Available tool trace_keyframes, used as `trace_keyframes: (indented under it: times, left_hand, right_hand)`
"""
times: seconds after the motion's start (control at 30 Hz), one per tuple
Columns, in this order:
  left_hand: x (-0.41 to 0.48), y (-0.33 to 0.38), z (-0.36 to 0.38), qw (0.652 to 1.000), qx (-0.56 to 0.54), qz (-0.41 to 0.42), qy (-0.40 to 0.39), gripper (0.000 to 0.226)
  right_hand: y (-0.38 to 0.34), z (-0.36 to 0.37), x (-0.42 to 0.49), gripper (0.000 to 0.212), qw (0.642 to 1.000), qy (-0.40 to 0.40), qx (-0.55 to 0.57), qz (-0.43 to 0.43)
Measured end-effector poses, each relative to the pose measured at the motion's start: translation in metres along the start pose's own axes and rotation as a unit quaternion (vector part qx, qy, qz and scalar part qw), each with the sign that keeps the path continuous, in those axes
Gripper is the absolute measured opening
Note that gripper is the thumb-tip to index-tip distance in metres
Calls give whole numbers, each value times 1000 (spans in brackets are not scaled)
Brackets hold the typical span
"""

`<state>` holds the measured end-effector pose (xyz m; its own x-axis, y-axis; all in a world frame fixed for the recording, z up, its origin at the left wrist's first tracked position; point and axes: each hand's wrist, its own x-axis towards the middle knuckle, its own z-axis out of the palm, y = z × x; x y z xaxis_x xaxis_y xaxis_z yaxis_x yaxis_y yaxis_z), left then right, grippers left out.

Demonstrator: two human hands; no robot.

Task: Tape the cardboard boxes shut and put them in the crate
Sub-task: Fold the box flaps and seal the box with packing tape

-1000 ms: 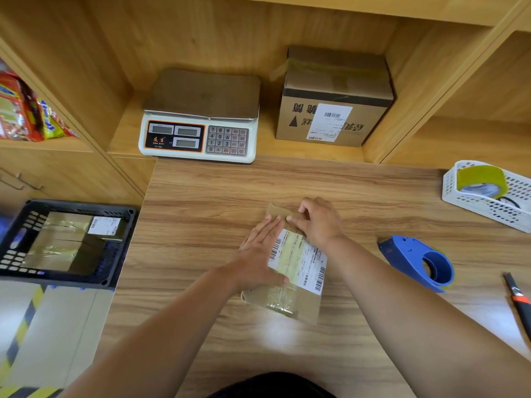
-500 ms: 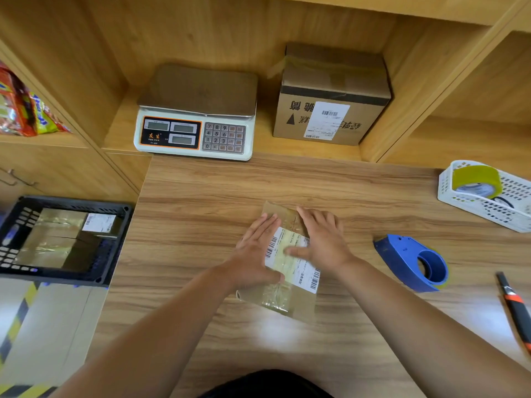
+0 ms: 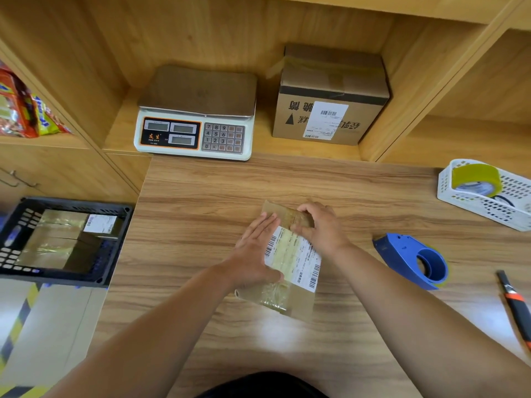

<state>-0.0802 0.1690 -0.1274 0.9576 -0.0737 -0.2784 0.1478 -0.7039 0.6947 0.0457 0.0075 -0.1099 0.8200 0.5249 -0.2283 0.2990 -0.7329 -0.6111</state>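
Left hand (image 3: 255,254) lies flat with straight fingers on the small box (image 3: 290,262), and the right hand (image 3: 323,228) curls over its far end. Shiny tape already covers this flat brown cardboard box on the wooden counter (image 3: 201,225). Left of the box, the black plastic crate (image 3: 74,201) holds taped boxes (image 3: 54,242). The small box looks ready to go in next.

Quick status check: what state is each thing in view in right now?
small box: on table, taped, labelled
left hand: flat on small box
right hand: curled over its far end
crate: holds taped boxes
tape dispenser: lying on table, unheld
shelf box: closed, taped
tape roll: in white basket
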Motion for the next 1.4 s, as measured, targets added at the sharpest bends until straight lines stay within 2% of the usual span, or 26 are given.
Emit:
trace_keyframes:
  times: [0.07, 0.13, 0.2, 0.33, 0.43, 0.5, 0.57, 0.63, 0.7, 0.77, 0.87, 0.93, 1.17, 1.4]
  left_hand:
    - [1, 0, 0, 1000, 5, -3, -1, 117]
    - [0, 0, 0, 1000, 9, -1, 1, 117]
    - [-1, 1, 1, 1000, 16, -2, 11, 116]
    - [-9, 6, 1, 997, 36, -52, 41, 124]
    - [-24, 1, -9, 981, 45, -121, 145, 122]
    - [-32, -7, -17, 952, 64, -165, 252, 110]
    - [-37, -12, -24, 925, 51, -218, 307, 101]
    - [-40, -13, -26, 924, -6, -262, 279, 95]
    - [-41, -10, -21, 923, -110, -288, 231, 81]
    - [-42, -5, -12, 914, -170, -304, 206, 76]
    - [-38, 1, 0, 906, -155, -325, 221, 79]
    - [-36, 2, 2, 900, -149, -340, 229, 75]
    - [-33, 0, 8, 898, -113, -334, 263, 43]
    - [-34, 1, 10, 887, -85, -342, 297, 33]
  right_hand:
    - [-1, 0, 4, 16, 999, 13, 45, 20]
    - [-3, -1, 6, 5, 996, 28, 75, 32]
    - [-7, -1, 7, 8, 993, 46, 93, 48]
    - [-12, 4, 2, 14, 992, 79, 49, 86]
    - [-11, 4, -12, 19, 983, 117, 29, 140]
    - [-8, 9, -28, 20, 974, 137, 49, 171]
    - [-7, 21, -49, 23, 966, 152, 100, 186]
    - [-8, 34, -70, 24, 956, 173, 139, 194]
    - [-12, 42, -81, 20, 944, 194, 165, 208]
    - [-17, 44, -81, 22, 936, 190, 187, 231]
    - [-25, 48, -75, 36, 939, 142, 181, 256]
    - [-26, 52, -73, 42, 940, 137, 158, 269]
    - [-20, 57, -72, 35, 928, 201, 174, 259]
    - [-17, 60, -71, 40, 911, 238, 210, 264]
